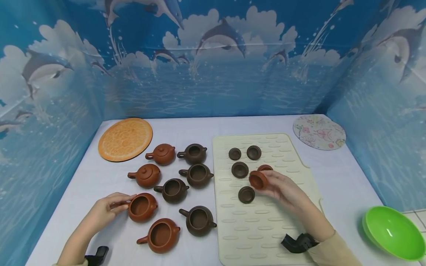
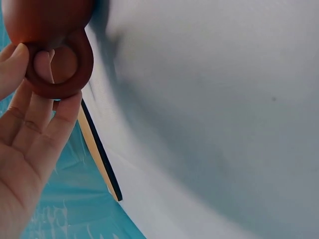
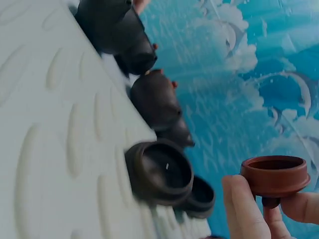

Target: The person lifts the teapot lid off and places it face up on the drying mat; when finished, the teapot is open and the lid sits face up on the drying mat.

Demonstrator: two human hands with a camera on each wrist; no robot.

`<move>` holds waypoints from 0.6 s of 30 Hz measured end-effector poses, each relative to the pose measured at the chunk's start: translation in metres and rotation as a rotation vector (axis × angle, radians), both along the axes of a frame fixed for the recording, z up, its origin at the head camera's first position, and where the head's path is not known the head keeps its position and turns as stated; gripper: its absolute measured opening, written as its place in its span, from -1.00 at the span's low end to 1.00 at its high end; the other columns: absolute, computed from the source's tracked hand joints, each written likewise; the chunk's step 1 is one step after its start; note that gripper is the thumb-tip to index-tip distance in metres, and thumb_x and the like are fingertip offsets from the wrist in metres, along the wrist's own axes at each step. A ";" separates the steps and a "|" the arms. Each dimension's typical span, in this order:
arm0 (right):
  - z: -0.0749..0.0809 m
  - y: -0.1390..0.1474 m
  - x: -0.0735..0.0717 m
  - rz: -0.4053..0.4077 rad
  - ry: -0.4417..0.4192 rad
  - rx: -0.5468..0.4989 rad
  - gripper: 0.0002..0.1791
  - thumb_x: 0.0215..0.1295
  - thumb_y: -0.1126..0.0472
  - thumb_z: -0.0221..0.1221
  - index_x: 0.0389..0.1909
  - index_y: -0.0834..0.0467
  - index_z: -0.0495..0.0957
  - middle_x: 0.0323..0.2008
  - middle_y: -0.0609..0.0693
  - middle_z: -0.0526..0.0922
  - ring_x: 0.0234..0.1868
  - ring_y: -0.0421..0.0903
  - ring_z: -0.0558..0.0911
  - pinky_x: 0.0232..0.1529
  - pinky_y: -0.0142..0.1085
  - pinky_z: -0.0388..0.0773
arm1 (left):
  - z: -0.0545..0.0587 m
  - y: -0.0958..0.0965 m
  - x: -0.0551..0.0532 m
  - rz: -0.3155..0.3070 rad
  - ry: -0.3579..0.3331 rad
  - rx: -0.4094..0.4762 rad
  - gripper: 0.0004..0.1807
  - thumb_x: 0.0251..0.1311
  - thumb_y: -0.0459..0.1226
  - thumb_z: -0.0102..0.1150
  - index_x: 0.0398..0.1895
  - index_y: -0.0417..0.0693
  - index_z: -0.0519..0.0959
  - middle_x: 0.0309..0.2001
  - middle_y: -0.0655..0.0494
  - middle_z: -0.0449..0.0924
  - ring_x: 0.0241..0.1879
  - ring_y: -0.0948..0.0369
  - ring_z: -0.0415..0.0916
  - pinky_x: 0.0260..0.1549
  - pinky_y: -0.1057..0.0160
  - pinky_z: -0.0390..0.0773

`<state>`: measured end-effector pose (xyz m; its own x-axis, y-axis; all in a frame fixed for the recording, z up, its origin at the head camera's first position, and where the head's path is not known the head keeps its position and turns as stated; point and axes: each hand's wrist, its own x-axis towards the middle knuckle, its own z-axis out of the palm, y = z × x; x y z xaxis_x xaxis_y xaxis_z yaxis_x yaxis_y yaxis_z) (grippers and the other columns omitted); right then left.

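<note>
My left hand (image 1: 104, 210) pinches the looped handle (image 2: 86, 64) of a lidless reddish-brown teapot (image 1: 150, 216) on the white table, left of centre. Between thumb and fingers, my right hand (image 1: 284, 190) holds a reddish-brown teapot lid (image 3: 276, 180) above the cream mat, its hollow side facing up in the right wrist view. Beneath and behind that hand lies a second reddish lid (image 1: 265, 167), partly hidden. Several dark brown lids (image 1: 240, 170) lie around it on the mat. Just in front of the left hand's teapot stands another open reddish teapot (image 1: 161, 238).
Several open dark teapots (image 1: 198, 221) stand between the hands, with two lidded reddish teapots (image 1: 148, 176) farther back. The cream mat (image 1: 253, 232) covers the right middle. Round mats, orange (image 1: 125, 138) and floral (image 1: 318, 132), lie at the back corners; a green bowl (image 1: 392, 231) sits right.
</note>
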<state>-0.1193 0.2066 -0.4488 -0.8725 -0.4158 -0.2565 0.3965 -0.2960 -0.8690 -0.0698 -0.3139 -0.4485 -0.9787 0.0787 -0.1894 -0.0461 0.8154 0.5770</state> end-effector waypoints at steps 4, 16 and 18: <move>-0.009 0.018 0.003 -0.029 -0.019 0.056 -0.78 0.56 0.18 -0.05 0.07 0.13 0.47 0.01 -0.08 0.59 0.02 -0.15 0.69 0.10 -0.23 0.60 | -0.001 0.001 0.000 0.003 0.016 0.003 -0.69 0.18 -0.43 0.28 0.02 -0.13 0.69 -0.06 -0.03 0.69 0.02 -0.06 0.60 -0.04 0.03 0.65; -0.017 0.031 0.014 0.011 0.103 0.873 -0.28 0.51 -0.16 -0.05 0.39 0.35 0.28 0.42 0.37 0.24 0.37 0.13 0.40 0.17 -0.16 0.56 | -0.001 0.004 0.002 0.017 0.025 -0.020 -0.67 0.18 -0.46 0.27 0.02 -0.12 0.69 -0.06 -0.04 0.69 0.03 -0.06 0.60 -0.02 0.02 0.64; -0.016 0.030 0.016 0.017 0.149 0.978 -0.28 0.48 -0.21 -0.03 0.37 0.29 0.34 0.40 0.35 0.29 0.44 0.27 0.26 0.28 0.02 0.45 | -0.001 0.004 0.002 0.016 0.034 -0.024 -0.68 0.17 -0.47 0.27 0.01 -0.13 0.69 -0.07 -0.03 0.69 0.02 -0.06 0.60 -0.03 0.04 0.64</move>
